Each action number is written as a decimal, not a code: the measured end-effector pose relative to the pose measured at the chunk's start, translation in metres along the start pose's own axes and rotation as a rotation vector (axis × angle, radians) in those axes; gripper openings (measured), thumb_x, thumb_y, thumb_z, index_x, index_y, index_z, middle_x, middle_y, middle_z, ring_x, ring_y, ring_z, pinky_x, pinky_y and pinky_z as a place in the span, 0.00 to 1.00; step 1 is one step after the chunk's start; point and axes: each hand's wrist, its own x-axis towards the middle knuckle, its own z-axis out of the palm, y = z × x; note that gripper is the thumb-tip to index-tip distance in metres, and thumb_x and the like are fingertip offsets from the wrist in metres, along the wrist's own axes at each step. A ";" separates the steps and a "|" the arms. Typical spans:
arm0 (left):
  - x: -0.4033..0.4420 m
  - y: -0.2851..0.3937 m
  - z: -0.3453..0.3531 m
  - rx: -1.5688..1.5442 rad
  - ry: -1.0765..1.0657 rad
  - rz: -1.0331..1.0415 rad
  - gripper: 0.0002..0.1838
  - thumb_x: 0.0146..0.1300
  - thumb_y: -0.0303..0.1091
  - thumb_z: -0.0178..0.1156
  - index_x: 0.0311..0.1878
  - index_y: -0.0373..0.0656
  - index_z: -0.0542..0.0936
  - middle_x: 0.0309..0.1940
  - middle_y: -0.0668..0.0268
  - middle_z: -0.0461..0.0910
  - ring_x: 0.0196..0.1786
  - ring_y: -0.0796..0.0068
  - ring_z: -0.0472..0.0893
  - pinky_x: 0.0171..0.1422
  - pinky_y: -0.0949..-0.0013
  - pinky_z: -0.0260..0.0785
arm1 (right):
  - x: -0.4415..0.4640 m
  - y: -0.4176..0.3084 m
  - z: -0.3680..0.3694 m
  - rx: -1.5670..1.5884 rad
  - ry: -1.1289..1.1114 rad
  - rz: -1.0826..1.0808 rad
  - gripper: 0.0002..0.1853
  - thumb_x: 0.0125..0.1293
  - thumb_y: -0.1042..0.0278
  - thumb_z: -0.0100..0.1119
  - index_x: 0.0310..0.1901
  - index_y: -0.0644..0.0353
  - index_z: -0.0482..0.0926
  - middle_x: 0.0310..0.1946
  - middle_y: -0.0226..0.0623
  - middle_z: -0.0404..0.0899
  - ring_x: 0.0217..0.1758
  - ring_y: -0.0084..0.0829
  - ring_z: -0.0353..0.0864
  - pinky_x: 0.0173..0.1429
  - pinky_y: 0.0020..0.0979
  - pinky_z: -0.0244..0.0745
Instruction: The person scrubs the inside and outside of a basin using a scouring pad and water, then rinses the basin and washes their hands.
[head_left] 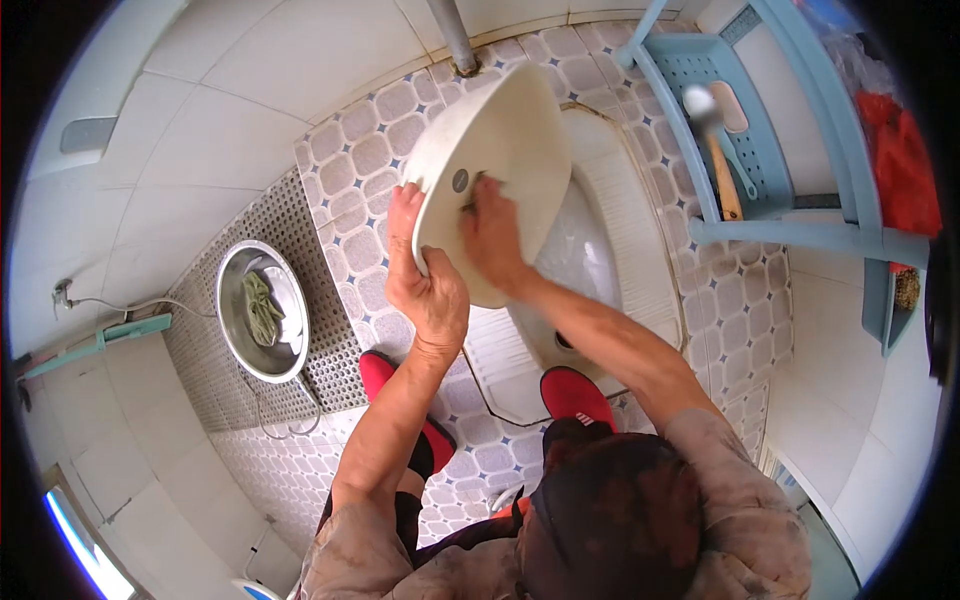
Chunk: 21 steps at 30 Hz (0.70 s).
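Observation:
A large cream-coloured basin (535, 150) is tilted on its side above the squat toilet (650, 240), its hollow turned to the right. My left hand (425, 270) is closed on the basin's near left rim, with the thumb over the edge. Inside the basin, my right hand (492, 235) is pressed near its wall, beside a dark round drain hole (460, 180). Its fingers are blurred and bent around something small and dark that I cannot make out.
At the left, a metal bowl (228, 300) holding a green cloth (262, 308) stands on a perforated mat (335, 350). A blue shelf (765, 120) with brushes is at the right. A pipe (452, 35) rises behind the basin. Red shoes (577, 395) are below.

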 end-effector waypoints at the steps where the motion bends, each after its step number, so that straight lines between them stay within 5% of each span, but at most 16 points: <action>1: 0.002 -0.001 0.000 -0.036 0.019 -0.030 0.27 0.58 0.16 0.42 0.63 0.34 0.73 0.63 0.52 0.73 0.69 0.58 0.69 0.73 0.62 0.58 | -0.006 -0.025 -0.009 0.123 -0.022 -0.079 0.28 0.61 0.74 0.52 0.62 0.78 0.62 0.64 0.59 0.62 0.59 0.57 0.66 0.68 0.47 0.59; 4: 0.006 0.002 -0.003 -0.083 0.026 -0.087 0.26 0.57 0.14 0.41 0.59 0.34 0.75 0.61 0.52 0.75 0.70 0.53 0.67 0.74 0.59 0.57 | -0.007 -0.047 -0.022 0.325 -0.033 -0.204 0.26 0.60 0.73 0.53 0.60 0.76 0.66 0.63 0.54 0.65 0.63 0.54 0.65 0.67 0.49 0.58; 7: 0.005 -0.007 -0.002 -0.123 0.040 -0.105 0.26 0.57 0.14 0.41 0.60 0.35 0.75 0.62 0.52 0.74 0.70 0.55 0.68 0.74 0.60 0.57 | 0.006 -0.014 -0.019 0.100 -0.043 -0.371 0.24 0.62 0.75 0.51 0.61 0.68 0.67 0.65 0.54 0.62 0.64 0.55 0.63 0.68 0.46 0.60; 9: 0.001 -0.007 0.001 -0.143 0.061 -0.095 0.27 0.57 0.13 0.41 0.60 0.35 0.74 0.62 0.52 0.74 0.70 0.54 0.68 0.74 0.60 0.56 | 0.003 0.008 -0.011 -0.159 0.006 0.020 0.23 0.58 0.78 0.54 0.57 0.70 0.70 0.59 0.53 0.69 0.61 0.52 0.68 0.65 0.44 0.65; 12: -0.001 -0.005 0.001 -0.083 0.054 -0.059 0.27 0.58 0.13 0.41 0.60 0.34 0.74 0.62 0.52 0.74 0.70 0.54 0.68 0.74 0.59 0.56 | 0.004 0.010 -0.009 -0.039 -0.102 0.186 0.17 0.55 0.75 0.59 0.48 0.68 0.76 0.49 0.50 0.76 0.52 0.49 0.76 0.56 0.42 0.72; 15: 0.004 -0.003 0.000 -0.064 0.031 0.023 0.26 0.58 0.14 0.41 0.60 0.34 0.75 0.61 0.52 0.75 0.70 0.53 0.68 0.74 0.59 0.57 | -0.003 -0.032 -0.027 0.421 -0.197 0.135 0.11 0.53 0.72 0.63 0.38 0.64 0.81 0.43 0.48 0.78 0.48 0.48 0.77 0.52 0.43 0.72; 18: 0.009 0.003 -0.004 -0.037 0.002 -0.029 0.25 0.59 0.14 0.42 0.59 0.34 0.76 0.60 0.53 0.76 0.70 0.53 0.68 0.74 0.58 0.58 | -0.002 -0.038 -0.028 0.505 -0.165 -0.034 0.08 0.53 0.72 0.63 0.36 0.61 0.82 0.39 0.46 0.79 0.45 0.47 0.78 0.51 0.42 0.74; 21: 0.009 -0.008 -0.006 -0.089 0.042 -0.037 0.23 0.61 0.15 0.43 0.58 0.33 0.76 0.59 0.52 0.76 0.69 0.53 0.69 0.73 0.58 0.59 | -0.002 0.012 -0.025 0.103 -0.257 -0.025 0.10 0.54 0.72 0.62 0.40 0.59 0.81 0.43 0.41 0.78 0.49 0.44 0.77 0.51 0.42 0.76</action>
